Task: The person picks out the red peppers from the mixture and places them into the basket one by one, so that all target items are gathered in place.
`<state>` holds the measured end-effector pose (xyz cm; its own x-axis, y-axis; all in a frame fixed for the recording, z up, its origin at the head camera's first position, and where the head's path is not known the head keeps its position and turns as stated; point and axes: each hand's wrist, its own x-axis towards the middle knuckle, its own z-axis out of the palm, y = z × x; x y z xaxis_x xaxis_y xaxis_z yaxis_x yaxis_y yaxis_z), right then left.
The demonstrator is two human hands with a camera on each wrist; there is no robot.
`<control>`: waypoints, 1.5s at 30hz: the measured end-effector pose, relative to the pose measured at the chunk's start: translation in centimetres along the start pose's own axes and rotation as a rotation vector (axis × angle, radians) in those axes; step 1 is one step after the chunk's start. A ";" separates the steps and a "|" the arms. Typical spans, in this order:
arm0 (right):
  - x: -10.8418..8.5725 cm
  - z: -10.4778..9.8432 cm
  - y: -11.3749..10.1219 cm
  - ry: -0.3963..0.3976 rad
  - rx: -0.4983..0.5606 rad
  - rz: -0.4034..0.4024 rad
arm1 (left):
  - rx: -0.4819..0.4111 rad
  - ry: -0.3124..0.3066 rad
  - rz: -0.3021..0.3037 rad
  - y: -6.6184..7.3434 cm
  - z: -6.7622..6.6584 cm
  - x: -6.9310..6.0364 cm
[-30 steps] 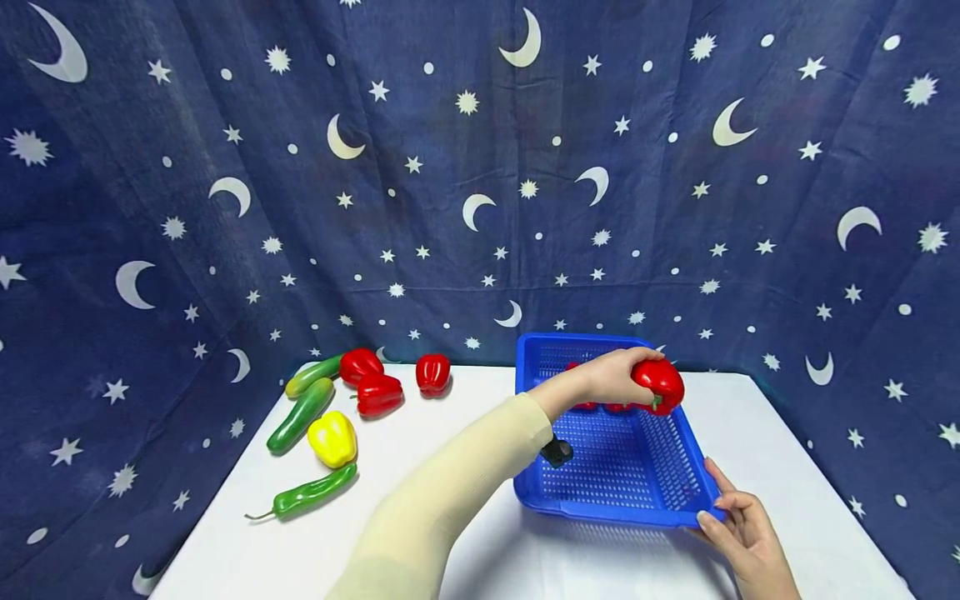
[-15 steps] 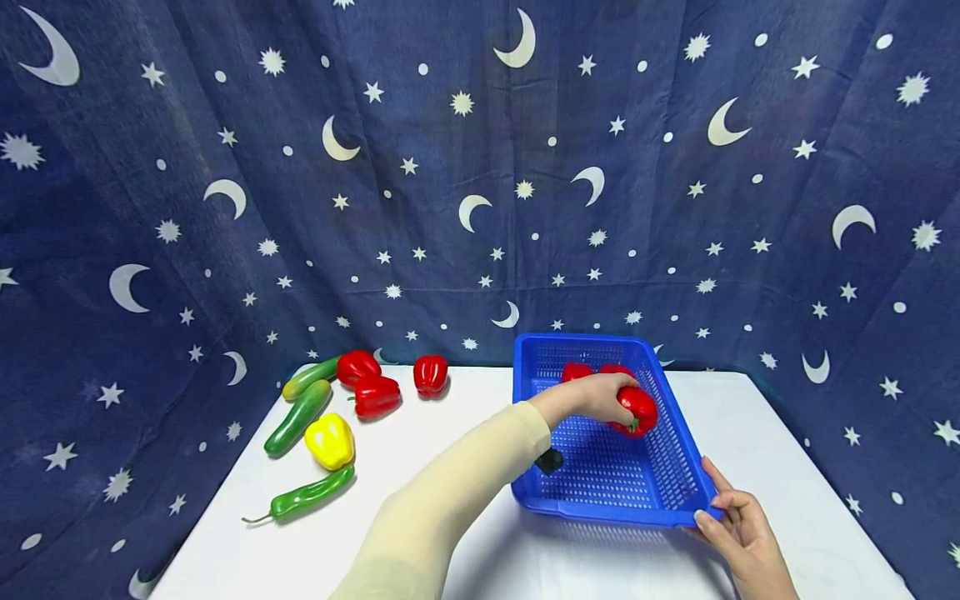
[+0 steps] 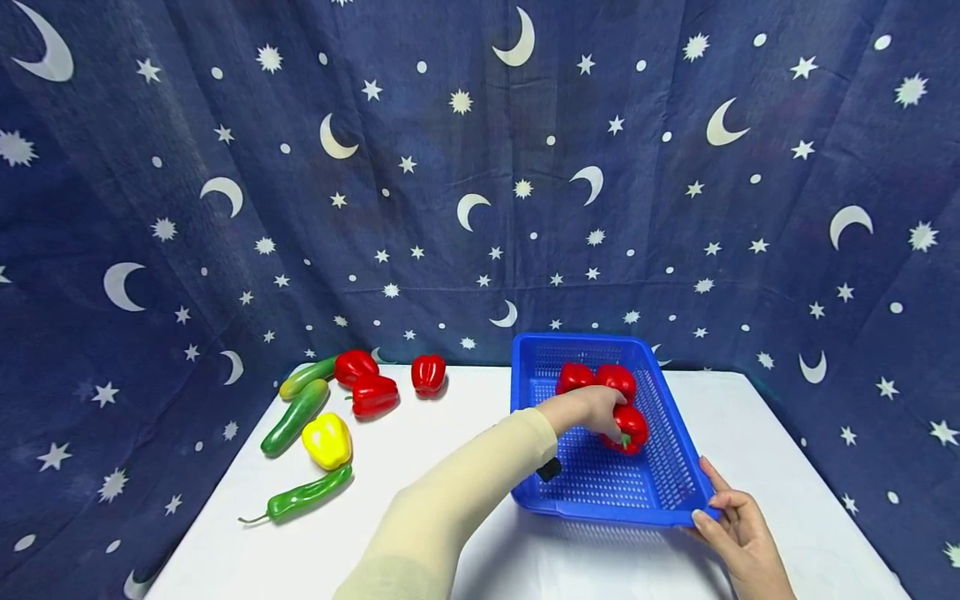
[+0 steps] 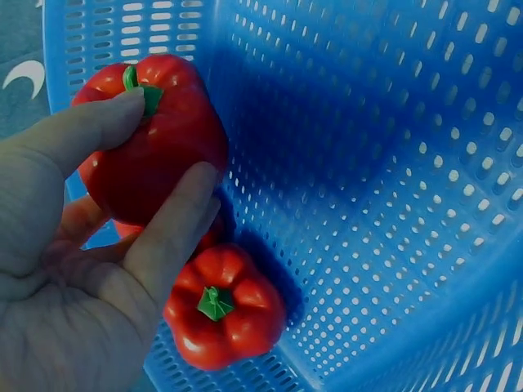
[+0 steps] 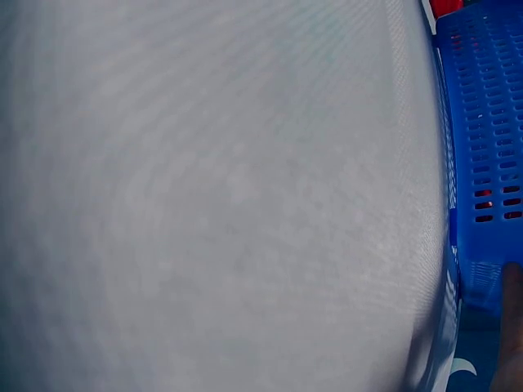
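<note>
My left hand (image 3: 600, 410) reaches into the blue plastic basket (image 3: 592, 510) and grips a red bell pepper (image 3: 632, 429). In the left wrist view the thumb lies by the green stem of this pepper (image 4: 167, 139), and fingers curl round its side. Two more red bell peppers, one at the left (image 3: 574, 377) and one beside it (image 3: 617, 380), sit at the basket's far end. My right hand (image 3: 742, 533) holds the basket's near right corner, thumb on the rim. Only a strip of that hand's finger (image 5: 511, 327) shows in the right wrist view.
On the white table (image 3: 435, 467), to the left, lie a yellow bell pepper (image 3: 327, 441), a long green pepper (image 3: 309, 493), a cucumber (image 3: 296, 418) with another behind it (image 3: 306, 377), and red bell peppers (image 3: 375, 395). A dark blue curtain (image 3: 420, 208) closes off the back.
My left hand has carried the red bell pepper from above the basket's right rim leftward and down into the basket. The right hand has kept its hold on the corner.
</note>
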<state>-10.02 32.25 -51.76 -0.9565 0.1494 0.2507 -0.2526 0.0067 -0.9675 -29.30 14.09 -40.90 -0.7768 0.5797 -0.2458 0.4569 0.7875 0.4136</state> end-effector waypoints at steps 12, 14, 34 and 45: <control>-0.1 0.1 0.0 -0.019 -0.002 -0.033 | 0.008 -0.005 -0.009 -0.4 0.9 0.4; -0.1 0.1 0.0 -0.018 -0.013 -0.028 | 0.030 0.005 -0.009 -0.3 1.1 0.3; -0.1 0.1 0.0 -0.033 -0.007 -0.045 | -0.523 -0.112 -0.096 -0.6 0.2 -0.9; -0.1 0.1 -0.1 -0.012 -0.019 -0.019 | -0.463 -0.087 -0.072 -0.6 0.6 -0.5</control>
<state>-9.90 32.11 -51.67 -0.9532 0.1369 0.2697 -0.2684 0.0281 -0.9629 -28.96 13.44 -41.57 -0.7511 0.5581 -0.3527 0.1463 0.6617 0.7354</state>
